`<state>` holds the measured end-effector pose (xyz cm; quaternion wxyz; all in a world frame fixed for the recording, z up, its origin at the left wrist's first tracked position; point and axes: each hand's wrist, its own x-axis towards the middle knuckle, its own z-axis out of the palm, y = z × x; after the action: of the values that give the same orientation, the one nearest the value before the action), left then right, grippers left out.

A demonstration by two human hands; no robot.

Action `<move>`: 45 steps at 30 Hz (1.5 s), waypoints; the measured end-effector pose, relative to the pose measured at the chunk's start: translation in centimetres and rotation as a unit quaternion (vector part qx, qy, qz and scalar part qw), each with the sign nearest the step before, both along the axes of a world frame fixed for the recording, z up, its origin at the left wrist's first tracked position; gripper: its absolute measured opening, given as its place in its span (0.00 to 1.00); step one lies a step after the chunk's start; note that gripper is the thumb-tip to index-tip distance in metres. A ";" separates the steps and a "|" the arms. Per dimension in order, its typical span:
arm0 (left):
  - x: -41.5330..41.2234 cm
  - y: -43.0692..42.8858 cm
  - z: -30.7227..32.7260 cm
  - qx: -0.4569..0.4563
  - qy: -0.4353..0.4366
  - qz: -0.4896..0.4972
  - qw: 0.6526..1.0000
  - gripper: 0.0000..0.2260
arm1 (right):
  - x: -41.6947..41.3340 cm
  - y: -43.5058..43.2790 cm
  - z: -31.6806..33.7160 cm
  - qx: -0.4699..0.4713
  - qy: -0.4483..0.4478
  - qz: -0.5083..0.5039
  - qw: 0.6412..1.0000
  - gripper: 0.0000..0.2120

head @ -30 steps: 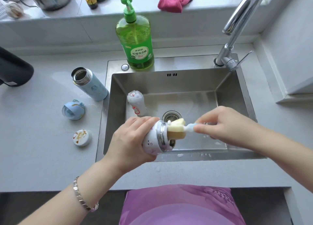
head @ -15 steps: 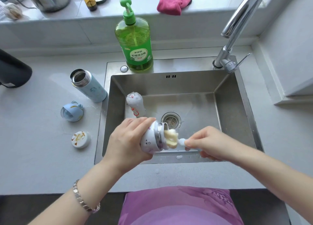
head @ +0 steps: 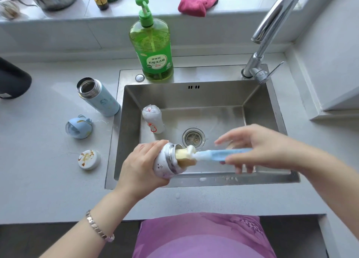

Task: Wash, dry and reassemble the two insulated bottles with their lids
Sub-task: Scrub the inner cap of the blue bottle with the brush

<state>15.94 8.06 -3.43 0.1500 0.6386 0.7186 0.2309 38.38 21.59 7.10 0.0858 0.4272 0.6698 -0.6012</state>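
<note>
The washing step is in hand: the inside of the white bottle [head: 165,166] is being scrubbed. This bottle is clasped round its body by the left grip [head: 142,167] and held on its side over the near edge of the sink [head: 262,110], with its mouth turned to the right. The foamy sponge head [head: 186,154] of the brush [head: 217,154] is lodged partly inside the mouth. The blue handle is met by the right grip [head: 262,147], whose fingers are blurred and look loosely spread, so whether the handle is firmly grasped cannot be told. The blue bottle [head: 99,96] is stood open on the worktop [head: 38,180] just left of the sink, with the blue lid [head: 78,127] and the white lid [head: 89,159] near it. Next, a surer hold on the handle is judged to be needed, then the sponge is to be driven deeper along the bottle's axis and twisted, and a rinse under the tap [head: 272,24] is called for
</note>
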 end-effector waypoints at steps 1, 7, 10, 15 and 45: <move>0.2 0.0 -0.2 0.001 -0.001 -0.003 1.000 0.35 | 0.2 0.3 0.1 0.040 0.008 -0.072 0.997 0.09; 2.9 1.7 0.6 0.087 -0.035 -0.056 0.994 0.33 | -2.2 -3.0 -1.9 0.066 0.046 -0.258 0.963 0.10; 2.1 1.7 0.0 0.107 -0.018 -0.055 0.993 0.33 | -1.6 -3.2 -1.3 0.098 0.054 -0.264 0.958 0.12; 3.0 2.0 0.2 0.099 -0.028 -0.061 0.993 0.31 | -1.6 -3.0 -1.4 0.104 0.063 -0.249 0.961 0.12; 5.4 2.4 1.8 0.016 -0.062 -0.022 0.998 0.31 | -3.2 -3.9 0.0 0.201 0.218 -0.339 0.893 0.27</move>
<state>21.34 10.48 -1.59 0.1892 0.6407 0.6900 0.2786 35.16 17.72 7.13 -0.3592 0.4948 0.5929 -0.5240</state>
